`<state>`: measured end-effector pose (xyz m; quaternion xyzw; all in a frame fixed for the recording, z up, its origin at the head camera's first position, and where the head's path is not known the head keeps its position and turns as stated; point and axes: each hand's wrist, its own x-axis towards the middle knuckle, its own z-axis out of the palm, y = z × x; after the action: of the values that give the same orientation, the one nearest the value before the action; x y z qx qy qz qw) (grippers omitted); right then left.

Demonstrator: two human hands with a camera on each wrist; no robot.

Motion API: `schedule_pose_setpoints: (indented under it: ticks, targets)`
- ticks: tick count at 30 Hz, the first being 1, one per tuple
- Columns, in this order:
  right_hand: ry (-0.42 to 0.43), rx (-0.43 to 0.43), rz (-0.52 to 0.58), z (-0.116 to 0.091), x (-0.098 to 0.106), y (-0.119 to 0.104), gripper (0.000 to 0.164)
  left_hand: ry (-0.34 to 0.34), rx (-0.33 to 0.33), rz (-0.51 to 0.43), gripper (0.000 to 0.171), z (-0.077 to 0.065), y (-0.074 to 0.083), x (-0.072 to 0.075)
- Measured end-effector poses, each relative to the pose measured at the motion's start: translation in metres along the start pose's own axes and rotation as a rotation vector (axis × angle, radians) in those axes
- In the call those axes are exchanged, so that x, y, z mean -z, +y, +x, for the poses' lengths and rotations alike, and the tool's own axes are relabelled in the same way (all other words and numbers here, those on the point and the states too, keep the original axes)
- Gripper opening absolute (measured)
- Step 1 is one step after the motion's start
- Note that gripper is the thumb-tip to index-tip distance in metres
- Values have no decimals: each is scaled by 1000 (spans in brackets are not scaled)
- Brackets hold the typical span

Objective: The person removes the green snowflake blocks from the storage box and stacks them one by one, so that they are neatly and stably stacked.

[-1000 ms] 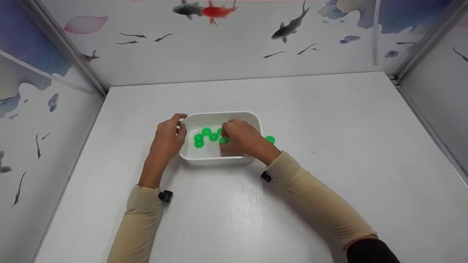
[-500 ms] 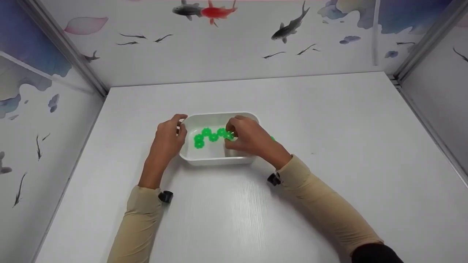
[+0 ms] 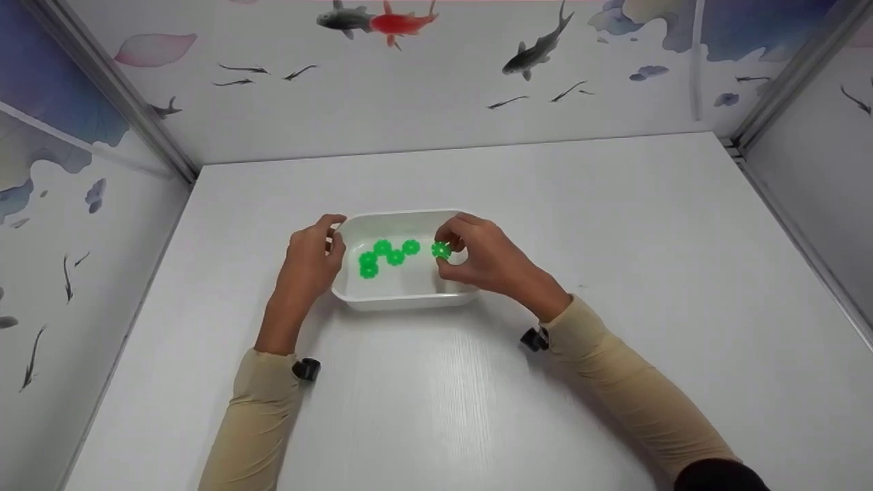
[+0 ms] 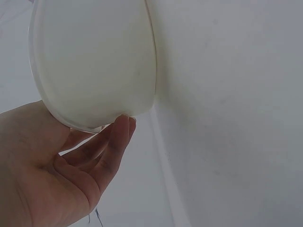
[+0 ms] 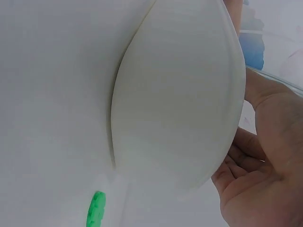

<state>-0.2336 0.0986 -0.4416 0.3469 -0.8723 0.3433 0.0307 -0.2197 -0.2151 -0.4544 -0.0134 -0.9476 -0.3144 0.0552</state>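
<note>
A shallow white plastic rectangular tray with rounded corners is sitting near the middle of a white table, which is running wide and bare toward the far edge, the right wall and the near edge. The left hand is gripping the tray's left rim, thumb curling over the edge; in the left wrist view its fingers are lying along the tray's outer wall. The right hand is hovering over the tray's right end, pinching one small bright green flower-shaped plastic disc between thumb and forefinger, just above the tray's right part. The disc is round, with scalloped notches around its edge.

Four more green discs of the same kind are lying on the tray floor in a bent chain toward the left, apparently touching one another. In the right wrist view another green disc is lying on the table just outside the tray's wall. That is making six discs counted, one tray, two hands.
</note>
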Motion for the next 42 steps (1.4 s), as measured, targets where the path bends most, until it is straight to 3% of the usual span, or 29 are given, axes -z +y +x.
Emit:
schedule_pose_setpoints:
  ticks: [6,20,31,42]
  targets:
    - [-4,29,33,-7,6,5,25,-3,0,-6,42,0,1,0]
    - [11,89,-3,-24,22,15,32,-4,2,-20,42,0,0,0]
    - [23,61,-19,-30,33,23,34,-2,12,-29,42,-1,-1,-3]
    - [32,45,11,-47,44,46,37,-9,13,-26,42,0,0,-1]
